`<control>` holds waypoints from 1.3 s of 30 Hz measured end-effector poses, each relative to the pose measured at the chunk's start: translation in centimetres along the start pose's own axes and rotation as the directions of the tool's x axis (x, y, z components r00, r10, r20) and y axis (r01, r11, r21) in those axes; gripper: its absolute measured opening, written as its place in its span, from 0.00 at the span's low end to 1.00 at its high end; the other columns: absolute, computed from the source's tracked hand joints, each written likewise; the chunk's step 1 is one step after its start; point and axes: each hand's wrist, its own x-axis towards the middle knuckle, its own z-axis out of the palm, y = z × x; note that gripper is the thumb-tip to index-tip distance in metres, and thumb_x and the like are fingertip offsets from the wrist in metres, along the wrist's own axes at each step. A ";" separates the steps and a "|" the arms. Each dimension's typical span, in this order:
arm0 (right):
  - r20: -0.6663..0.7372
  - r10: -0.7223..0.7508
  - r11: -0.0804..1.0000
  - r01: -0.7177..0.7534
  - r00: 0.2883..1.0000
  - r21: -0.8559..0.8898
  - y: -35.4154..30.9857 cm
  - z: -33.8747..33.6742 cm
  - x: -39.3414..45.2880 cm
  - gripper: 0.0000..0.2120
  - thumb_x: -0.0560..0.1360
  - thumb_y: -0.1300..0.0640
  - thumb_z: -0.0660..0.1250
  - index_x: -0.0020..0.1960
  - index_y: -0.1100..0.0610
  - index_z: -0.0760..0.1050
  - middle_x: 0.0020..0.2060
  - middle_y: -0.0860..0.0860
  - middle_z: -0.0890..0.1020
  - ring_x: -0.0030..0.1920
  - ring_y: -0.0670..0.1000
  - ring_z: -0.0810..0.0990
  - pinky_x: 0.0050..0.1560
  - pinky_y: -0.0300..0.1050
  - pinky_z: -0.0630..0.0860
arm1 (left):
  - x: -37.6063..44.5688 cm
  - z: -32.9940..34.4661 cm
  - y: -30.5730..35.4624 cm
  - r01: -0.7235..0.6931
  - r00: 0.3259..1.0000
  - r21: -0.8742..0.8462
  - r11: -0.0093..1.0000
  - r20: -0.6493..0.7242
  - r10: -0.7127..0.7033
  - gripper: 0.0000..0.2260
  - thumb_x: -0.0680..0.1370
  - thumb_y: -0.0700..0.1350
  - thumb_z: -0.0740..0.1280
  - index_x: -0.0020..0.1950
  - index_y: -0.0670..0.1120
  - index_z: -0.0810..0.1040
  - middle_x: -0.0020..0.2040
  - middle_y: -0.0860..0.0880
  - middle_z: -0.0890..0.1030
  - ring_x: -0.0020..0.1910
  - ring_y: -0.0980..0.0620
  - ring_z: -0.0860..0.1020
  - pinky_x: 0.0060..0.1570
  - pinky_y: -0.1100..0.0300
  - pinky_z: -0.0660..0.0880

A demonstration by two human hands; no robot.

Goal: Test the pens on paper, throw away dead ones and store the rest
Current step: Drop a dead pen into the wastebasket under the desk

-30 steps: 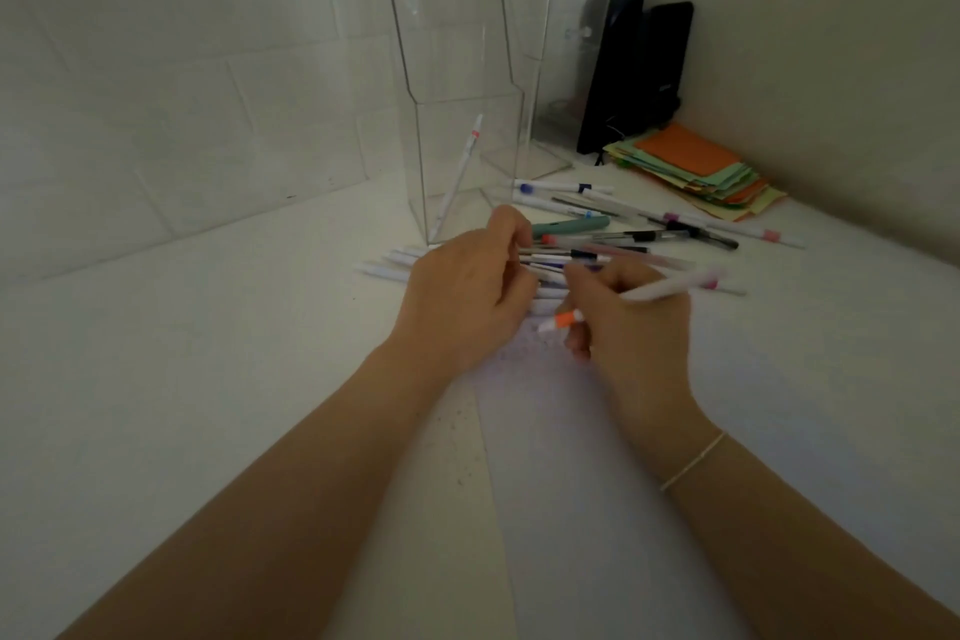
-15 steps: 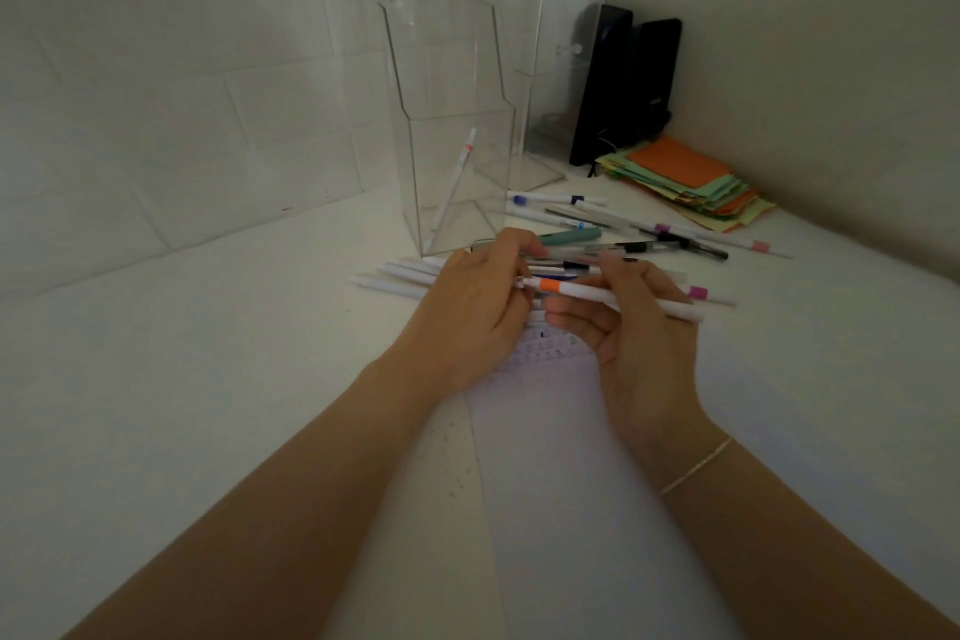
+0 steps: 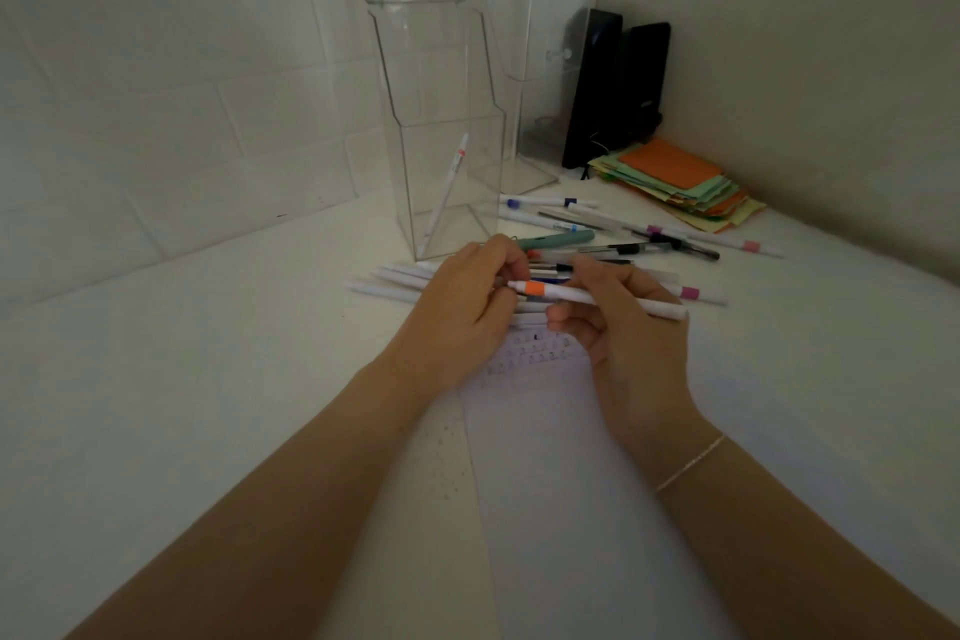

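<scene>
White counter runs under everything, and the sheet of test paper lies along it between my forearms, its far end marked with rows of small scribbles. Beyond that stands the clear acrylic holder, with one stored pen leaning inside its bottom compartment. The loose pile of pens is spread across the counter just past my hands, and a stack of coloured paper sits further right, by the wall.

My right hand holds the orange-banded white pen level above the scribbles, thumb and fingers curled round its barrel. My left hand pinches at the pen's orange end with its fingertips; whether a cap is between them I cannot tell.

I judge this pen is at the capping stage around its test. Next it needs the left fingers to seat or free the tip end cleanly, then a verdict: holder or bin.
</scene>
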 end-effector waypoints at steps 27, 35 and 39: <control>0.303 -0.301 0.746 0.421 0.904 -0.515 1.6 1.1 -2.1 0.15 0.79 0.51 0.56 0.39 0.53 0.75 0.26 0.45 0.75 0.29 0.43 0.74 0.33 0.36 0.71 | 0.2 0.7 2.3 0.290 0.935 -0.227 0.930 -0.138 -0.326 0.19 0.77 0.48 0.58 0.25 0.49 0.68 0.23 0.52 0.70 0.26 0.57 0.67 0.31 0.58 0.64; 0.345 -0.354 0.695 0.492 0.869 -0.524 2.2 1.0 -2.0 0.19 0.78 0.48 0.53 0.37 0.59 0.73 0.24 0.46 0.73 0.26 0.44 0.73 0.31 0.38 0.71 | -0.1 1.0 2.2 0.313 0.925 -0.225 0.923 -0.146 -0.350 0.20 0.75 0.52 0.58 0.23 0.48 0.67 0.21 0.52 0.68 0.24 0.57 0.66 0.28 0.59 0.64; 0.217 -0.236 0.826 0.313 0.947 -0.469 0.9 1.1 -1.5 0.13 0.80 0.57 0.59 0.39 0.57 0.77 0.23 0.45 0.76 0.23 0.43 0.74 0.28 0.32 0.70 | 0.2 0.9 2.5 0.225 0.952 -0.132 0.965 -0.181 -0.246 0.15 0.78 0.49 0.56 0.30 0.53 0.68 0.27 0.52 0.73 0.29 0.55 0.71 0.35 0.53 0.70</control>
